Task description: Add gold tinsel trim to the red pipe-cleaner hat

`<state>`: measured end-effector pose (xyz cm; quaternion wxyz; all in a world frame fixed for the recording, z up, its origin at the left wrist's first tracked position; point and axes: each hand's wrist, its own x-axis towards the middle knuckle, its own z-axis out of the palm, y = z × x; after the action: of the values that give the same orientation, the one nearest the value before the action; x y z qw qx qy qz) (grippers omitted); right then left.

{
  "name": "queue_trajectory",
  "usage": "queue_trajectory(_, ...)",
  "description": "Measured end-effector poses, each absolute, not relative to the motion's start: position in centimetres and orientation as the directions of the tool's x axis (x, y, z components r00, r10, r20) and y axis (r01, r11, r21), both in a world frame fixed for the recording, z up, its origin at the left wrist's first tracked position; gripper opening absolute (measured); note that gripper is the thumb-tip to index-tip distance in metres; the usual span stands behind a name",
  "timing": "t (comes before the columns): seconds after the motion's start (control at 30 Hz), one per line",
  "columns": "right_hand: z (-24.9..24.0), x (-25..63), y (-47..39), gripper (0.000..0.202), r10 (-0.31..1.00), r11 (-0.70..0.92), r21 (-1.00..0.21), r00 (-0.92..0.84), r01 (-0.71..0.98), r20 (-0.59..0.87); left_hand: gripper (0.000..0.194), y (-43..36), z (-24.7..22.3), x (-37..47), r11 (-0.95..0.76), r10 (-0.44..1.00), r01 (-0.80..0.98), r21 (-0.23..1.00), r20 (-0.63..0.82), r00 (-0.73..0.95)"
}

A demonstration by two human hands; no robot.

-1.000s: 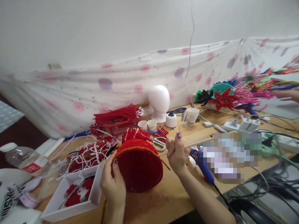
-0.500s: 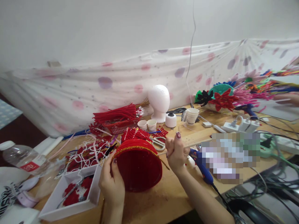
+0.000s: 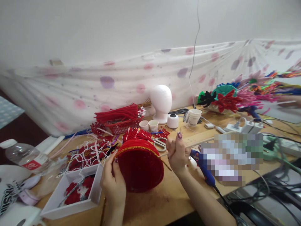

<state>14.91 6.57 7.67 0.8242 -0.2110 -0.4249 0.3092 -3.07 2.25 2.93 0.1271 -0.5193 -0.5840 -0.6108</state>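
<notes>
My left hand (image 3: pixel 114 180) grips the left edge of a red velvet hat (image 3: pixel 141 168), its dark hollow inside facing me. Gold glitter trim (image 3: pixel 135 147) runs along the hat's upper edge, and a loose end sticks out at the right. My right hand (image 3: pixel 177 155) is closed around a thin pale wooden stick (image 3: pixel 199 140). The stick's tip touches the trim at the hat's right side. Red beaded pieces (image 3: pixel 135 135) show just behind the hat. A blue glue gun (image 3: pixel 204 169) lies to the right of my right hand.
A white foam head (image 3: pixel 161 102) stands at the back beside paper cups (image 3: pixel 153 126). At left are a white box (image 3: pixel 70 208) and a plastic bottle (image 3: pixel 25 157). Scissors (image 3: pixel 160 144) lie behind the hat. Power strips (image 3: pixel 244 126), cables and another person's hand (image 3: pixel 288 101) are at right.
The view has shifted slightly. Both hands keep their grips, and the stick's tip now shows against the trim. The other person's hand at the far right has moved a little.
</notes>
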Motion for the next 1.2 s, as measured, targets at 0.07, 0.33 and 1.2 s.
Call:
queue_trajectory(0.07, 7.61, 14.86, 6.54, 0.069, 0.692, 0.716, -0.615, 0.449, -0.329, 0.565, 0.03, 2.25, 2.92, -3.1, -0.286, 0.456, 0.758, 0.586, 0.779, -0.43)
queue_trajectory(0.33, 7.97, 14.98, 6.52, 0.07, 0.672, 0.731, -0.604, 0.492, -0.317, 0.554, 0.03, 2.24, 2.95, -3.09, -0.294, 0.45, 0.763, 0.575, 0.788, -0.42)
queue_trajectory(1.2, 7.96, 15.17, 6.79, 0.07, 0.683, 0.716, -0.629, 0.487, -0.303, 0.544, 0.029, 2.37, 2.53, -3.2, -0.291, 0.46, 0.753, 0.59, 0.777, -0.43)
